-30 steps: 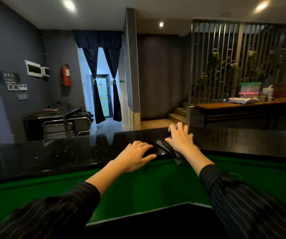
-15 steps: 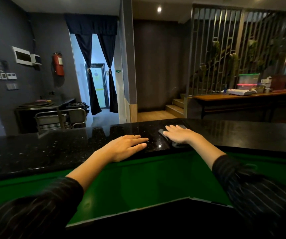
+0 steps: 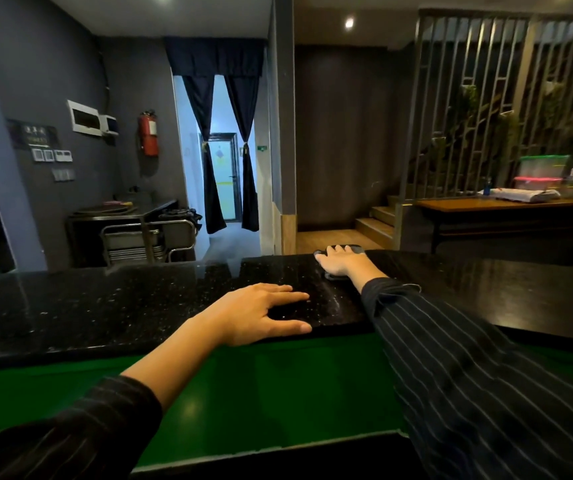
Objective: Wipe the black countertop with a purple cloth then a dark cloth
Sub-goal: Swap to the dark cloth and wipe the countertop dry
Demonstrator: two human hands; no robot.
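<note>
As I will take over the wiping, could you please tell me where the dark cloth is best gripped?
Probably its near edge, come at from above on the person's side: the dark cloth lies flat on the countertop under the flat right hand, so only its edges show.

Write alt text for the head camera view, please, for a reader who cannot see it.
A person's right hand presses flat on a dark cloth at the far edge of a black countertop, while the left hand rests flat near its front edge. A fire extinguisher hangs on the wall behind.
</note>
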